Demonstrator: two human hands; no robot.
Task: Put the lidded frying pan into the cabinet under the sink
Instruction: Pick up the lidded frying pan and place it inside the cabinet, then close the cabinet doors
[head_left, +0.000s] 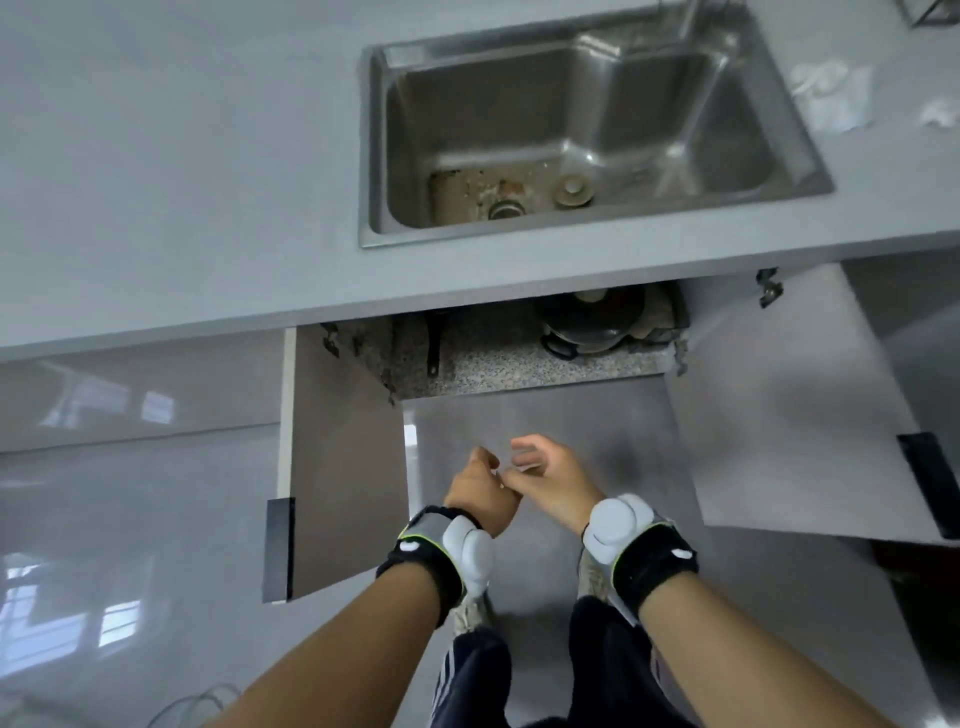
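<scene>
Grey desk (182, 171) fills the upper half of the frame, with a steel sink (582, 130) set into it at upper centre-right. Sink basin shows rust-coloured stains near the drain. Glossy grey floor (519, 415) below.

Cabinet (519, 358) under the sink stands with both doors swung out: left door (343, 467) at centre-left, right door (779, 405) at centre-right. Speckled stone shelf visible inside.

Pan (592, 322) with its lid on sits inside the cabinet, right part of the opening, just below the desk edge. A dark loop handle shows at its near-left side. A thin black handle (434, 343) lies on the shelf to the left of it, well apart; what it belongs to cannot be told.

Both hands are low in the frame centre, over the floor, away from the cabinet. Left hand (480, 486) loosely curled, holding nothing. Right hand (550, 478) fingers half-bent, grip empty. The two hands touch at the fingers. Each wrist carries a black strap with a white device.

Dark trousers and shoes at bottom centre.
</scene>
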